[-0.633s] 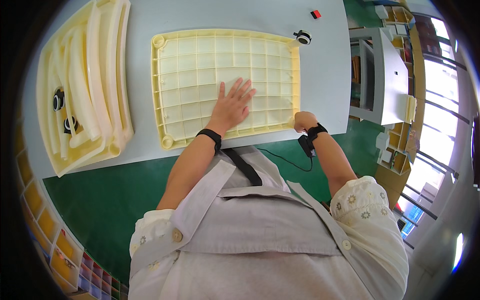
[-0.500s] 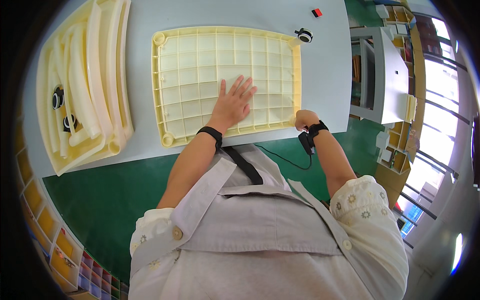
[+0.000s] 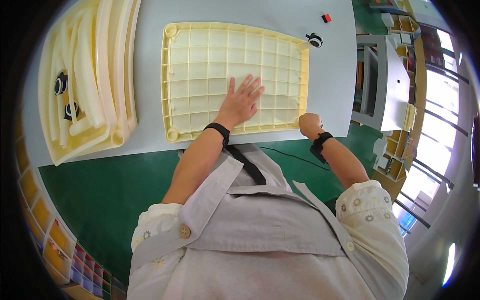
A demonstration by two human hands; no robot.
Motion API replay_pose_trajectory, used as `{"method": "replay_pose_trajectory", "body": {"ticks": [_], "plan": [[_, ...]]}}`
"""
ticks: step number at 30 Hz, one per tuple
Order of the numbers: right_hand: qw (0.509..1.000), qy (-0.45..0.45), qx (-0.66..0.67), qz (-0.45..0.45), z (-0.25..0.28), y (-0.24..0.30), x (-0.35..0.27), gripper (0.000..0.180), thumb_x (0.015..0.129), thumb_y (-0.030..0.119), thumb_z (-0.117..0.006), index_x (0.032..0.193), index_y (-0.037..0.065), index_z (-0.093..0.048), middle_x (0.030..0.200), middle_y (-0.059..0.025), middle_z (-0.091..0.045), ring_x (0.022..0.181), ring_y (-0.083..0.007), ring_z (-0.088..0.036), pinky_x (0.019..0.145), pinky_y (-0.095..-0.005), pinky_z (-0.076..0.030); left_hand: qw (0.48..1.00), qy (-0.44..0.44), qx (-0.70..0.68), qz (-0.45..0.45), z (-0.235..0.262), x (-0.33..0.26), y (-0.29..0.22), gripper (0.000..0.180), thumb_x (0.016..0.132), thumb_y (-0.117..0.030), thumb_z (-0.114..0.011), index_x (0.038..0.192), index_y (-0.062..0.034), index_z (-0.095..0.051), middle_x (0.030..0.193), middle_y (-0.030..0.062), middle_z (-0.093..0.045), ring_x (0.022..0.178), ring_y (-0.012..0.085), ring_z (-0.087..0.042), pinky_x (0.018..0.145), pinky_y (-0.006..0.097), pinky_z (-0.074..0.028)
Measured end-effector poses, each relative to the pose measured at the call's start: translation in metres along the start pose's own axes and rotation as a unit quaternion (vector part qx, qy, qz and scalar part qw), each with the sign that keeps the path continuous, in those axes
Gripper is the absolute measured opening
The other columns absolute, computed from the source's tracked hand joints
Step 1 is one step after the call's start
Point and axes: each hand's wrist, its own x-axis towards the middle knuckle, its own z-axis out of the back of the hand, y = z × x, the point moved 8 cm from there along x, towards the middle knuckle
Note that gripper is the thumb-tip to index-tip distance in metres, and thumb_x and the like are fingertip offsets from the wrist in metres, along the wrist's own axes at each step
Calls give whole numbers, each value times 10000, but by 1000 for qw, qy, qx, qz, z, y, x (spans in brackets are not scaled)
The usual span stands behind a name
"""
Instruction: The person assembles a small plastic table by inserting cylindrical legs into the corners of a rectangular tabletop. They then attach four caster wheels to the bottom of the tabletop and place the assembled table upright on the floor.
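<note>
- Right now your left hand [image 3: 242, 102] lies flat and open, fingers spread, on the ribbed underside of the cream plastic panel [image 3: 210, 60]
- Your right hand [image 3: 310, 123] is curled into a fist at the panel's near right corner; you cannot tell what it grips
- The panel lies on the grey table [image 3: 330, 75], directly ahead of you
- A small black wheel [image 3: 315, 40] sits at the panel's far right corner
- Stacked cream parts [image 3: 92, 80] lie well to the left

Grey apron over cream floral blouse, black band on each wrist
</note>
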Motion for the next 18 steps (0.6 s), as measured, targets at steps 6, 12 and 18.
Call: {"method": "replay_pose_trajectory", "body": {"ticks": [6,12,18], "plan": [[986,-18,-147,82,10,19,-15,186,798,151,-641,967,136,-715,975,-37,-700,924,-235,-671,714,-427,-494,1000,-2,3,-4,2,1,2,580,803,-237,-588,1354,-215,-409,1503,4,-289,1413,232,-211,1063,648,-224],[999,12,-36,28,-1,2,4,203,799,152,-622,977,117,-714,1008,-66,-699,932,-260,-674,728,-433,-523,1000,1,-15,6,-2,1,2,558,805,-235,-583,1342,-222,-430,1502,-6,-292,1407,230,-225,1063,654,-221],[996,75,48,22,-5,-8,13,212,713,136,-646,905,80,-718,953,-110,-699,874,-284,-680,697,-393,-535,1000,-10,-17,6,0,2,1,554,806,-232,-581,1340,-226,-433,1505,-16,-288,1404,226,-232,1062,655,-219]]}}
